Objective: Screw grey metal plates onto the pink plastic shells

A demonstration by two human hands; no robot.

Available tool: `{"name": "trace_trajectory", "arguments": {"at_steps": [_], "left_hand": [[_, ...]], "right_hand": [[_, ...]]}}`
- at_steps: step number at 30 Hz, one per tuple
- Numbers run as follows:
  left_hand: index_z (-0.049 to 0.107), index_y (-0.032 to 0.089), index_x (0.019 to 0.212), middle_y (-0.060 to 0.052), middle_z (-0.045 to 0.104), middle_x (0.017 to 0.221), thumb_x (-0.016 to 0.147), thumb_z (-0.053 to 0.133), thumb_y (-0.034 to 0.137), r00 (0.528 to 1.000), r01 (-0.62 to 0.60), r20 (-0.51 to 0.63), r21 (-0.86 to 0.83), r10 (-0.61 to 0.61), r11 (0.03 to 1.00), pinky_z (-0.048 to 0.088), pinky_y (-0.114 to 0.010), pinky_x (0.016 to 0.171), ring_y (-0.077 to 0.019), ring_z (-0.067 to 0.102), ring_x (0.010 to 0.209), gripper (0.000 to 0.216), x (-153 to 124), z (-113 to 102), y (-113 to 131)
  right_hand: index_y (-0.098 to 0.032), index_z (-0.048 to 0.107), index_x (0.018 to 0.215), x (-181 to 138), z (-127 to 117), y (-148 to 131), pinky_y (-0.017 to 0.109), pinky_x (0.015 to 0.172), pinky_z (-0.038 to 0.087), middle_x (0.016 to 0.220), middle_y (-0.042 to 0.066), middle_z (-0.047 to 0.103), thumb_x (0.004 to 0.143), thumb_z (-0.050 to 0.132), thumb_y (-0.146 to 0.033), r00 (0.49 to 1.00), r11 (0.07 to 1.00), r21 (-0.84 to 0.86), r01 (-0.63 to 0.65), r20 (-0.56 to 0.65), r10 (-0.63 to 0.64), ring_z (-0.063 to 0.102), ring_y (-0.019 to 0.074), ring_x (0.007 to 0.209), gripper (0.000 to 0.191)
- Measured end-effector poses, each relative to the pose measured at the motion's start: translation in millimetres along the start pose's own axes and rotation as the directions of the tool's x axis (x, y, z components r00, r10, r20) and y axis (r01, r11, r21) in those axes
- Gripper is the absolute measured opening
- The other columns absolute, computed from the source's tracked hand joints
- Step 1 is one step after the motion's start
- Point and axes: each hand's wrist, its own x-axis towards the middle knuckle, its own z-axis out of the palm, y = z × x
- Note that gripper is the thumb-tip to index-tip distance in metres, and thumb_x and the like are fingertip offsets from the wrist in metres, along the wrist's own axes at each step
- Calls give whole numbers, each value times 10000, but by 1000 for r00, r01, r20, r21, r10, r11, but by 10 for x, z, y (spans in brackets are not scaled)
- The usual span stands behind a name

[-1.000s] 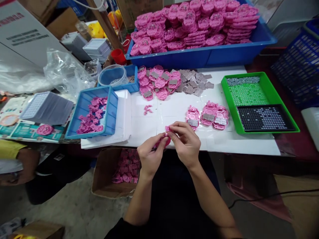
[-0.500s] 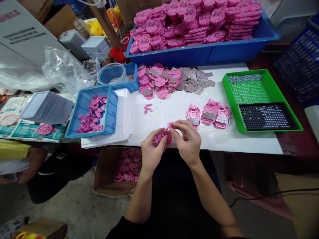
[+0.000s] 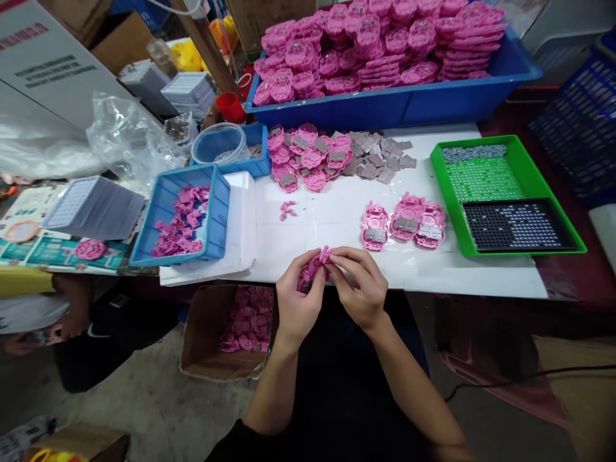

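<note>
My left hand point(image 3: 299, 298) is closed around a pink plastic casing point(image 3: 308, 273) held just above the table's front edge. The fingers of my right hand point(image 3: 360, 285) pinch a small pink plastic part point(image 3: 325, 253) at the casing's upper right edge. Both hands almost meet there, and they hide much of the casing. To the right on the table lie pink casings with metal plates point(image 3: 375, 226), open side up. Farther left, several tiny pink pieces point(image 3: 288, 210) are scattered on the white sheet.
A blue bin point(image 3: 219, 212) holds small pink parts. Behind are piled casings point(image 3: 312, 157), loose metal plates point(image 3: 378, 157) and a big blue tub point(image 3: 409, 106). A green tray point(image 3: 522, 170) stands right. Below is a cardboard box point(image 3: 199, 340); another person's hand point(image 3: 74, 321) shows at left.
The casing has been tilted more edge-on between my hands. My right hand has lowered slightly and come closer to the left, with the small part now against the casing's edge.
</note>
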Motion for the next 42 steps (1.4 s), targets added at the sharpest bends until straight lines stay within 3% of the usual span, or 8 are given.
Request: {"name": "trace_trajectory", "arguments": {"at_steps": [5,10,15,21,25,31,36,42], "left_hand": [[688,189,1203,-83,756,1142,952,688,292,999,40,2,-96,-40,995,621,-308,892,-187,753,977,271,-45,30,27],[698,172,1058,-65,775,991,957,693,374,994,89,-55,-165,-100,982,632,-256,722,-167,767,826,225,-37,43,76],[724,176,1019,-45,781,949,941,725,319,992,64,-95,-203,-85,977,632,-237,735,-149,766,823,163,-28,2,98],[740,198,1033,-53,784,1016,950,714,238,995,-72,-90,-240,51,968,639,-318,873,-179,767,955,96,-44,12,65],[756,229,1053,-58,760,1097,957,699,205,968,-237,-115,-116,223,965,622,-375,918,-208,735,1067,115,-28,20,45],[762,266,1154,-26,750,1025,934,696,104,889,-435,-91,143,449,889,616,-319,852,-171,732,949,281,-3,-48,53],[722,221,1101,-47,736,978,980,628,140,877,-464,-28,219,480,859,622,-337,822,-182,728,924,174,-4,-64,70],[696,212,1053,-42,715,946,957,624,97,879,-443,-84,225,470,868,601,-333,806,-175,704,896,166,-25,2,100]], "right_hand": [[-248,732,1181,4,-25,-8,382,873,657,1117,96,721,894,673,-62,1000,1000,4,-25,14,25,722,200,1023,347],[-263,716,1222,-13,-39,-8,360,874,657,1169,99,709,891,644,-24,998,998,55,-6,68,2,719,200,1078,415],[-273,719,1216,-9,-41,-28,367,865,661,1180,97,707,896,643,-39,995,995,103,4,98,-14,716,209,1089,404],[-254,666,1271,61,-73,-102,390,932,637,1197,98,699,923,651,-95,969,927,289,-240,133,209,704,203,1105,383],[-241,656,1236,105,-150,-157,422,1024,594,1204,94,715,963,586,-101,957,945,235,-226,237,170,679,213,1180,315],[-234,542,1268,119,-199,-213,441,1011,576,1197,118,666,966,522,-64,963,992,106,-64,268,33,643,234,1208,347],[-210,473,1267,110,-159,-281,421,984,570,1202,143,615,985,447,-59,956,997,60,-53,293,34,615,226,1186,321],[-210,490,1162,135,-88,-402,387,914,552,1107,116,612,1008,403,-91,954,988,34,-153,266,138,607,208,1066,213]]}}
